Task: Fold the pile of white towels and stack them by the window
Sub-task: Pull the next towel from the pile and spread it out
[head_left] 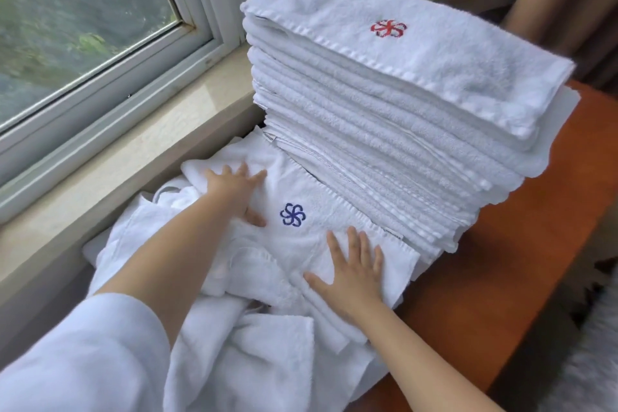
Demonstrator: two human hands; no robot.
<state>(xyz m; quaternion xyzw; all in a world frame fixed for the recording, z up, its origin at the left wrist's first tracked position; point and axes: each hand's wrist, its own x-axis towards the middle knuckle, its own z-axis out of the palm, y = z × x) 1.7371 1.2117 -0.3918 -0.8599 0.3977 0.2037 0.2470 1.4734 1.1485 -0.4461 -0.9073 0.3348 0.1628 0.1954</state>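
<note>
Hands (294, 237) flat on towel (321, 224), fingers spread, tall stack (384, 117) beside, window (83, 27) left

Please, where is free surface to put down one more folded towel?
Bare wood shows on the table, right of the folded stack, toward its near edge. The window sill is also bare. Unfolded towels crowd the near left.

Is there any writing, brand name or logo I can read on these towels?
No readable words.
Top towel of the stack: red embroidered pinwheel emblem, no letters.
Towel under both hands: blue pinwheel emblem, no letters.
Small sewn tags: print too small and blurred to read.
</note>
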